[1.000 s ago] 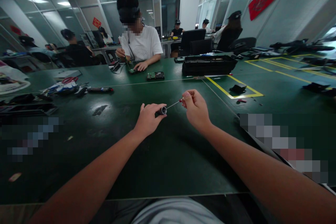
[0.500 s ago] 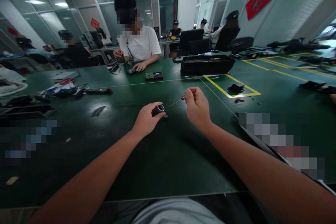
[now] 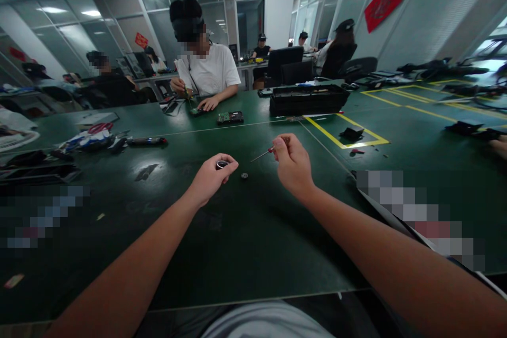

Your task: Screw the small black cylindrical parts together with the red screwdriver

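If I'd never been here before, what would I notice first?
Probably the middle, where the left hand holds a dark tube with a pale rim and the right hand holds a thin screwdriver. Between them, a small round piece lies on the green table. A bright red sign hangs at the upper right.

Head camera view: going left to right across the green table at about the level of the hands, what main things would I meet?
Dark pen-shaped tool, left hand holding a pale-rimmed tube, small round piece, thin screwdriver, right hand holding it, black piece inside a yellow outline.
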### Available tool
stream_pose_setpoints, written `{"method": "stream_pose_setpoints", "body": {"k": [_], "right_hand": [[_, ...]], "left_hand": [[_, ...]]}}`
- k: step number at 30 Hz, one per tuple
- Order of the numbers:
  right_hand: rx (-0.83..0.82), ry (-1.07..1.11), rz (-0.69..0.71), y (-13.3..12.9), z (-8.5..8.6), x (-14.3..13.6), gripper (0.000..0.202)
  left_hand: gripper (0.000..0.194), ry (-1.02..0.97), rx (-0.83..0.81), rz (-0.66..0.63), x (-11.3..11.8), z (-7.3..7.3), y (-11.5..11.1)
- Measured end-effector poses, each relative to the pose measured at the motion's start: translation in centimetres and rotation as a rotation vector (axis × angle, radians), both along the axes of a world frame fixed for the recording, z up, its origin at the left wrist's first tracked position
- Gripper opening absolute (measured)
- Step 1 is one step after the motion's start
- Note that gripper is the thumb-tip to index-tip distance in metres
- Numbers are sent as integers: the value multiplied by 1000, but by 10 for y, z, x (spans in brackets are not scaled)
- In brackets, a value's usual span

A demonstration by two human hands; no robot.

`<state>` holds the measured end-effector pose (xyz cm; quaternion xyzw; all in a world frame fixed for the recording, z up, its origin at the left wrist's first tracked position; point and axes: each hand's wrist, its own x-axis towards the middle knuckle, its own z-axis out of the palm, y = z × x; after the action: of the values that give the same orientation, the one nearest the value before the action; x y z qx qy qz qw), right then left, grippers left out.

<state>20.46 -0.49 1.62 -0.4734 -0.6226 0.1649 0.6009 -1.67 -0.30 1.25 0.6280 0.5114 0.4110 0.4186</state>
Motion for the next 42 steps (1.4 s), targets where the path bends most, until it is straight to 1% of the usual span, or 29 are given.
{"method": "stream_pose_setpoints", "body": {"k": [2, 4, 6, 8, 13, 15, 19, 21, 23, 29, 33, 37, 40, 42], "right_hand": [[-11, -7, 5, 0, 0, 0, 22], [-13, -12, 8, 0, 1, -1, 22], [-17, -13, 9, 0, 1, -1, 22], [-27, -18, 11, 1, 1, -2, 23], [-36, -29, 10, 2, 0, -2, 23], [-37, -31, 17, 1, 0, -2, 23], [-38, -43, 32, 1, -1, -2, 23], [-39, -51, 36, 1, -1, -2, 23], [-41, -58, 38, 1, -2, -2, 23], [-41, -55, 54, 1, -3, -1, 24], [-51, -57, 53, -1, -2, -1, 24], [-64, -60, 63, -1, -1, -1, 24], [-65, -53, 62, 0, -2, -1, 25], [-71, -49, 59, 1, -3, -1, 25]], "left_hand": [[30, 276, 97, 12, 0, 4, -1], [25, 498, 201, 4, 1, 4, -1], [20, 652, 268, -43, 5, 1, 0], [21, 773, 293, -92, 9, -5, 2], [42, 960, 266, -114, 18, -17, 8], [41, 992, 256, -127, 19, -19, 11], [30, 998, 246, -143, 19, -18, 15], [26, 969, 237, -146, 18, -18, 16], [25, 896, 225, -133, 17, -18, 17], [25, 528, 209, -6, 6, -17, 21], [30, 273, 160, 101, -3, -10, 24], [38, -5, 88, 166, -12, -3, 23], [38, -215, 12, 203, -21, 4, 19], [34, -369, -33, 221, -29, 12, 15]]}}
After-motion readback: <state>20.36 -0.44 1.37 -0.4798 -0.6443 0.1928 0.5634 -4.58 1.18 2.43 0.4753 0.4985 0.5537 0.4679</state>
